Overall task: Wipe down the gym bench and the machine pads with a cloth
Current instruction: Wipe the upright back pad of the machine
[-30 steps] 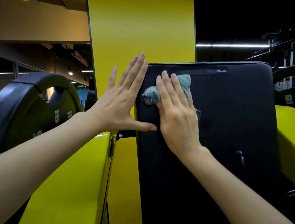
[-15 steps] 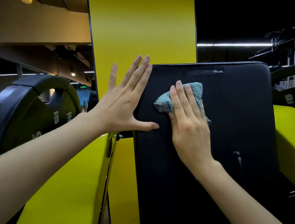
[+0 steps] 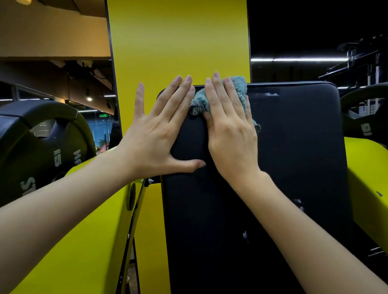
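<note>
right hand [image 3: 231, 130] flat, fingers straight, pressing crumpled teal cloth [image 3: 237, 87] against the top-left edge of the upright black padded machine pad [image 3: 300, 152]. left hand [image 3: 155, 138] splayed flat, holds nothing, braced on the pad's left edge.

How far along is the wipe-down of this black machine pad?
Nothing looks finished. In hand: the right hand presses the cloth on the pad, top left corner; the left hand braces its edge. Left: white smudges near the top edge and lower down, plus the bench, not in view.
</note>
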`<state>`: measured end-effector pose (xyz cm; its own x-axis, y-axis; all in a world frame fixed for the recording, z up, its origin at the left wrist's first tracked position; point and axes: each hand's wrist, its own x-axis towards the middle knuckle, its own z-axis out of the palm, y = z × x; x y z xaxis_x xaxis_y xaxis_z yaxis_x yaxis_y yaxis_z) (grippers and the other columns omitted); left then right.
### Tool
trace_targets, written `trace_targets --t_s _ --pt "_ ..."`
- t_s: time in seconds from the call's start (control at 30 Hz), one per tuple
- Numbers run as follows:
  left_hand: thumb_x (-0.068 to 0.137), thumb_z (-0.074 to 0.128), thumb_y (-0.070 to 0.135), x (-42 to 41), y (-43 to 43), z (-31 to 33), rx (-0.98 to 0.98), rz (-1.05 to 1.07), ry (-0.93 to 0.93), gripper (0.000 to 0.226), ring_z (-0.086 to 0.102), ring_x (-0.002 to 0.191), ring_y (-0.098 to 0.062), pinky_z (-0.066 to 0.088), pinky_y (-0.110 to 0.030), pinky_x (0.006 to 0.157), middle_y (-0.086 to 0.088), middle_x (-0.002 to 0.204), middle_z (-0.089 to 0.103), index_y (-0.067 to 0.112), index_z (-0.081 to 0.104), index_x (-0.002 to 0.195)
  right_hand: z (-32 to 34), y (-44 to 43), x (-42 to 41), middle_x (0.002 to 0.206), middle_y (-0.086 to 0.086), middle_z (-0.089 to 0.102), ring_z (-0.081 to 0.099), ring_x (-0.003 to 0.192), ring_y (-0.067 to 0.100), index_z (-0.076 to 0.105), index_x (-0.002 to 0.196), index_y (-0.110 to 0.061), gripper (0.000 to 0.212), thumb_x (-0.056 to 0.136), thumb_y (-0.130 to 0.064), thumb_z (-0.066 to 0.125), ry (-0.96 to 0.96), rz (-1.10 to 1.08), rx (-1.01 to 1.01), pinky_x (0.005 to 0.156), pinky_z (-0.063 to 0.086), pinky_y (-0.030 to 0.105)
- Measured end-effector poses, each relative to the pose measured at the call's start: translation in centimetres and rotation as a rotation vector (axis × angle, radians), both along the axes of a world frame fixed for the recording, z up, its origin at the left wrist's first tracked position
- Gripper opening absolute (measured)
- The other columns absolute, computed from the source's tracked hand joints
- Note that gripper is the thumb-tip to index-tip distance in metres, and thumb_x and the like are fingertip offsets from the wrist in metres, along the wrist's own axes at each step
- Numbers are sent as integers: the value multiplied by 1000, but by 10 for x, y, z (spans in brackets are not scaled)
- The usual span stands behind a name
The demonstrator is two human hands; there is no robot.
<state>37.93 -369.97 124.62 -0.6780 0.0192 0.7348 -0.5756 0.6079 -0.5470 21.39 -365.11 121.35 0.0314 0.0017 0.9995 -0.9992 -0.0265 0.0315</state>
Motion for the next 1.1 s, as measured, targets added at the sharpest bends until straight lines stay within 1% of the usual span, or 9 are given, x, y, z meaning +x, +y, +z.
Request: trace_targets --t_s 0.13,0.23,0.37,0.43,0.53,0.63,0.93,1.0,1.1 --pt "77 30 86 -1 2 -1 -80 34 1 119 3 154 -29 0 -71 116 -16 166 7 -1 13 157 -41 14 -10 161 5 29 20 151 20 33 153 -10 51 104 -20 37 12 -26 55 122 22 45" --pt "81 33 80 -4 2 2 -140 11 -24 112 6 154 -27 -3 -64 119 -16 166 10 -2 15 156 -65 22 -14 161 4 29 20 151 18 34 153 -10 50 104 -20 38 28 -54 74 121 23 44" --pt "86 35 73 -16 3 7 -166 -50 -59 104 6 154 -26 2 -45 125 -16 166 10 -1 16 156 -48 21 -21 161 4 29 18 151 18 34 153 -11 50 104 -19 37 44 -32 77 123 19 44" --pt "89 35 70 -19 2 6 -159 -73 -42 100 7 154 -26 7 -41 125 -16 166 10 -1 16 156 -24 18 -28 160 4 30 20 151 19 34 153 -11 50 104 -20 36 11 -12 56 123 19 44" --pt "94 31 67 -20 1 5 -178 -94 -13 92 9 154 -26 11 -41 125 -15 165 13 0 18 156 12 13 -39 158 7 35 25 149 23 37 151 -8 48 104 -19 36 -42 3 20 120 25 49" --pt "96 27 66 -22 0 4 -192 -99 4 89 10 154 -26 11 -42 125 -15 165 14 0 19 156 25 10 -40 157 9 36 26 149 25 38 150 -6 48 104 -19 37 -95 17 2 118 28 52" --pt "96 26 65 -23 -2 2 -214 -92 26 89 11 154 -25 12 -44 124 -15 165 15 0 20 156 -63 30 -41 160 5 31 22 150 20 35 152 -9 50 104 -20 37 -35 -64 35 120 26 44" --pt "96 26 65 -23 -3 2 -216 -85 25 89 10 154 -25 11 -44 124 -14 165 14 0 19 156 -59 29 -44 160 5 32 22 150 19 35 152 -10 49 104 -21 37 -13 -64 39 120 25 44" --pt "97 25 65 -23 -3 2 -219 -82 24 88 10 154 -25 11 -44 125 -14 165 13 1 19 156 -30 26 -54 160 5 31 21 151 21 34 153 -10 50 104 -20 36 -39 1 38 120 26 49"
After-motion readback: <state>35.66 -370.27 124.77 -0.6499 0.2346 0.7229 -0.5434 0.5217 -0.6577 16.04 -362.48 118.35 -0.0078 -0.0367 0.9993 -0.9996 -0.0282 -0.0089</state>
